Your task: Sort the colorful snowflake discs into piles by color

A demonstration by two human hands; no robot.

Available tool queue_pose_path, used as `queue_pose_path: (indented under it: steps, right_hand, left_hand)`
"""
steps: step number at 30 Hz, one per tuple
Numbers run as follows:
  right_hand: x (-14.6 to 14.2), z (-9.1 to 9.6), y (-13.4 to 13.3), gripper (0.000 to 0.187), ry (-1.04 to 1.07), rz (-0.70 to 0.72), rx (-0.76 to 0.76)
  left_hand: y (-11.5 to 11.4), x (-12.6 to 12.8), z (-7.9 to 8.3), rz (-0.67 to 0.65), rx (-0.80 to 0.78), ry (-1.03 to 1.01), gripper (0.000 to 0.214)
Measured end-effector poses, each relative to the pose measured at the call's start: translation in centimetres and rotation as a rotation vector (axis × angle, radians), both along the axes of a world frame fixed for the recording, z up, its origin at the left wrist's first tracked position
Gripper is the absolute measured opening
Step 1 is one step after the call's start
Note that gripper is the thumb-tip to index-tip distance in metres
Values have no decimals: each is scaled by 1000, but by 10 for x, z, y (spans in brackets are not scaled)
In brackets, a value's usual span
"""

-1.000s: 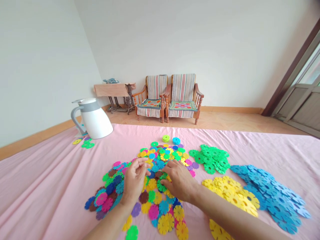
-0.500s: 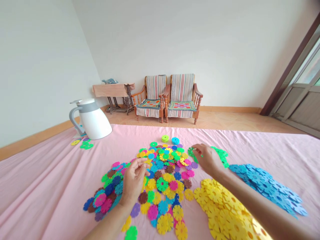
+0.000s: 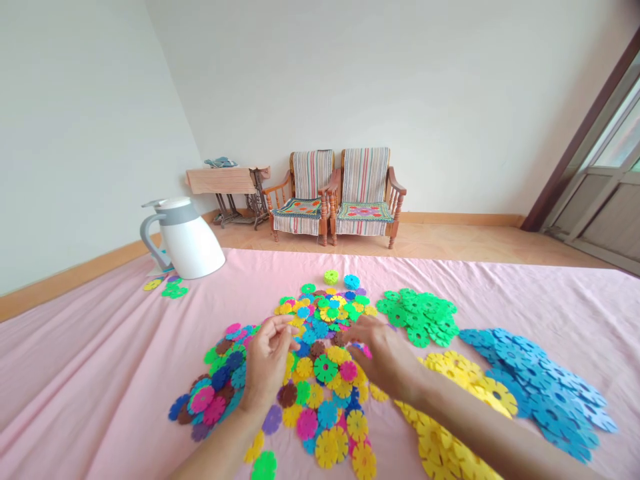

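A heap of mixed flower-shaped plastic discs [image 3: 325,367] in many colours lies on the pink cloth before me. Over its left part hovers my left hand [image 3: 270,360], fingers loosely curled, thumb and index apart with no disc visible between them. My right hand [image 3: 385,353] reaches in over the right side of the heap, palm down. Its thumb and fingers are apart, close to pink and brown discs; the fingertips are partly hidden. To the right lie sorted piles: green discs [image 3: 420,317], yellow discs [image 3: 450,427] under my right forearm, and blue discs [image 3: 550,387].
A white and grey jug [image 3: 195,247] stands at the back left of the pink cloth [image 3: 100,373], with a few discs beside it. Small lime [image 3: 331,277] and blue [image 3: 351,281] disc stacks sit behind the heap. Two wooden armchairs [image 3: 365,183] stand by the wall.
My right hand has moved left and nearer, from the green pile to the mixed heap. The green disc it held is no longer in it. My left hand has barely moved.
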State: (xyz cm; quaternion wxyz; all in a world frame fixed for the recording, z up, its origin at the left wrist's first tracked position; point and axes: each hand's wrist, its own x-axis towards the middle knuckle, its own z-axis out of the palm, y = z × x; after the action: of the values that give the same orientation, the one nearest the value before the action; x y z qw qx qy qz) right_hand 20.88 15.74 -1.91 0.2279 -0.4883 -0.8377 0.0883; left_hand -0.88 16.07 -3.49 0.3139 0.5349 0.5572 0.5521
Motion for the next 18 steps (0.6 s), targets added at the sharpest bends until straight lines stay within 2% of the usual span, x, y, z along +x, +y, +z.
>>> queue_pose_path:
  steps: [2, 5, 9, 13, 15, 18]
  right_hand:
    - [-21, 0, -13, 18, -23, 115, -36]
    - [-37, 0, -22, 24, -116, 137, -36]
    - [-43, -4, -23, 22, -236, 137, -2]
    - [-44, -10, -26, 18, -219, 196, 107]
    - [-39, -9, -26, 17, -163, 167, 147]
    - [-18, -2, -14, 23, -75, -20, 163]
  left_hand:
    - [-1, 0, 1, 5, 4, -11, 27]
    - [-1, -1, 0, -2, 5, -25, 29]
    - [0, -2, -2, -5, 5, -26, 29]
    - [1, -2, -2, -8, 12, -27, 29]
    - [0, -1, -1, -2, 10, -24, 30]
    - [0, -1, -1, 7, 12, -19, 29]
